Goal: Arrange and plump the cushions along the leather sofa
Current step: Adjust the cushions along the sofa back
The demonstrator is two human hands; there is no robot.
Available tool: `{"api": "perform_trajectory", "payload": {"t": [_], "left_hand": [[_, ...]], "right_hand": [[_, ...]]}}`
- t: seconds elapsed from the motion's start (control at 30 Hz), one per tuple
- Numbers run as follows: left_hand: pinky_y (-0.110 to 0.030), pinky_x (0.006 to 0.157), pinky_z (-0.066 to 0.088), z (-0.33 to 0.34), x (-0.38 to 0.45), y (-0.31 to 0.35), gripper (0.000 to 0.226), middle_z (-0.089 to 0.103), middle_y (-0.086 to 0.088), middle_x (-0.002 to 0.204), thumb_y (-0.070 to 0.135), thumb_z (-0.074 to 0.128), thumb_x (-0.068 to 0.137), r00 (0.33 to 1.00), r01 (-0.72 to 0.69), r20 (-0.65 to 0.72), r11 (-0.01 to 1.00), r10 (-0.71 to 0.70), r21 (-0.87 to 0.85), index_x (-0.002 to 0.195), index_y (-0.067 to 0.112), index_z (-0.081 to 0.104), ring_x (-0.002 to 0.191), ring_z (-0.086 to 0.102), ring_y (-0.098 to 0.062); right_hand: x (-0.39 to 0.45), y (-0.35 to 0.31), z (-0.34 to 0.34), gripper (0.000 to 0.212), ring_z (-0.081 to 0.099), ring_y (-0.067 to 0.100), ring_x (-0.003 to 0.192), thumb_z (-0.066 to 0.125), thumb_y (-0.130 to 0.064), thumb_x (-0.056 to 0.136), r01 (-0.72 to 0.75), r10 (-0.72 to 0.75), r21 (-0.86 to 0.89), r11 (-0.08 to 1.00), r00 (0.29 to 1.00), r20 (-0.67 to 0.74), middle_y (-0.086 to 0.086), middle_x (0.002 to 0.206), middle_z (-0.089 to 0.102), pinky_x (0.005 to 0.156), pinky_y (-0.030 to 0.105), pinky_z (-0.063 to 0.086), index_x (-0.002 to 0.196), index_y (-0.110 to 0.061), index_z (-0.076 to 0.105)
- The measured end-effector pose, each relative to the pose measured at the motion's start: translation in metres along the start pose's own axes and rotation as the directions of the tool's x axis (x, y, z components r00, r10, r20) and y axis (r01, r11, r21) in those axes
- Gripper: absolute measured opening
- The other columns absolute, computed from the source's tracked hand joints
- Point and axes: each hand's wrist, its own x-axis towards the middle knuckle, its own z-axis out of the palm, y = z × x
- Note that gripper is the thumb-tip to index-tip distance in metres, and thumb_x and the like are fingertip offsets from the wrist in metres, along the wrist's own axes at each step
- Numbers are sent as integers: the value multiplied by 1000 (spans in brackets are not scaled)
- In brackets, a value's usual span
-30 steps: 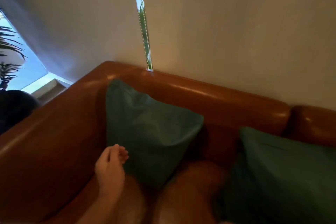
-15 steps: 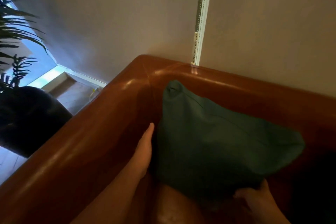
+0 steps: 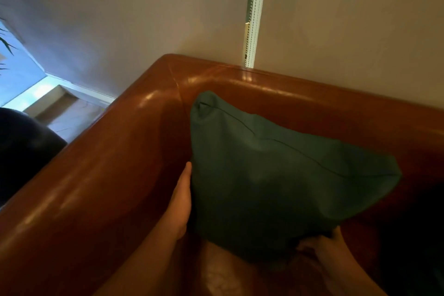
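Pale wall (image 3: 120, 7) fills the upper view, with a white beaded strip (image 3: 252, 14) running down to the sofa back. We note the brown leather sofa (image 3: 101, 175), glossy, its corner rounded where arm meets back; the seat is cut off at the lower edge and falls into shadow at right, where we cannot make anything out. Beyond the arm, a dark rounded shape (image 3: 21, 146) stays unidentifiable. The green cushion (image 3: 276, 175) stands in the sofa corner, leaning on the backrest, one corner up, seam visible, fabric matte and slightly slack. Room stays open along the back to the right. Our left hand (image 3: 181, 202) lies flat, fingers straight, against the cushion's left edge. Our right hand (image 3: 322, 244) grasps the cushion's lower corner, fingers partly buried in fabric.
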Motion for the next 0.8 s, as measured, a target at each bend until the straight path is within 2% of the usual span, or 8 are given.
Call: {"api": "perform_trajectory", "payload": {"t": [0.07, 0.17, 0.37, 0.47, 0.53, 0.6, 0.67, 0.8], "left_hand": [[-29, 85, 45, -5, 2, 1, 58, 73, 34, 87, 88, 45, 70, 1000, 12, -8, 1000, -12, -3, 96, 48, 77, 83, 62, 13], [-43, 112, 39, -13, 3, 4, 49, 65, 27, 110, 80, 40, 91, 999, 12, -38, 1000, -12, -8, 125, 52, 62, 109, 58, -4], [-33, 94, 49, -17, 3, 1, 50, 79, 23, 111, 81, 39, 93, 997, -49, -62, 994, 43, -96, 98, 55, 81, 106, 70, -5], [-32, 93, 49, -10, 7, -7, 51, 79, 20, 117, 77, 38, 97, 991, -117, -86, 982, 105, -146, 105, 51, 81, 107, 74, -4], [-34, 97, 49, 0, 5, -18, 56, 78, 16, 122, 76, 39, 97, 987, -120, -122, 982, 103, -144, 119, 42, 78, 115, 70, -7], [-41, 112, 46, 4, 2, -23, 62, 72, 12, 134, 75, 39, 96, 983, -138, -142, 981, 118, -136, 138, 38, 67, 128, 63, -16], [-47, 122, 38, 5, 1, -23, 68, 67, 10, 143, 77, 39, 95, 983, -150, -128, 981, 134, -121, 146, 37, 60, 136, 58, -19], [-43, 119, 41, 1, -2, -18, 62, 72, 14, 135, 79, 41, 93, 989, -125, -99, 984, 113, -124, 131, 41, 70, 131, 61, -15]], "right_hand": [[0, -3, 7, 72, 61, 35, 78, 51, 30, 70, -3, 3, -6, 1000, 1000, 13, 24, 98, 63, 61, 43, 48, 126, -15, 48], [-1, -11, 16, 72, 60, 35, 83, 51, 27, 69, -10, 11, -17, 1000, 998, 56, 21, 102, 63, 62, 43, 48, 123, -20, 49], [-8, -22, 34, 88, 65, 33, 88, 59, 5, 42, 54, -49, -30, 998, 988, 147, 6, 89, 74, 46, 29, 52, 116, -41, 57], [5, -20, 34, 93, 64, 32, 90, 57, 4, 39, 76, -75, -2, 997, 981, 177, -3, 83, 75, 51, 33, 54, 119, -45, 57], [13, -7, 27, 92, 65, 32, 90, 57, 4, 40, 63, -60, -14, 998, 987, 151, 4, 90, 75, 59, 38, 53, 122, -36, 57], [16, 3, 21, 90, 65, 32, 91, 59, 2, 39, 39, -35, -24, 999, 989, 141, 12, 98, 74, 62, 39, 52, 125, -27, 56], [18, 7, 14, 92, 67, 29, 97, 64, 0, 39, 28, -23, -34, 999, 990, 143, 4, 99, 75, 63, 38, 54, 123, -38, 55], [16, -2, 1, 104, 66, 34, 111, 72, -2, 39, 86, -64, -118, 989, 982, 176, -1, 116, 72, 68, 44, 61, 127, -54, 51]]}}
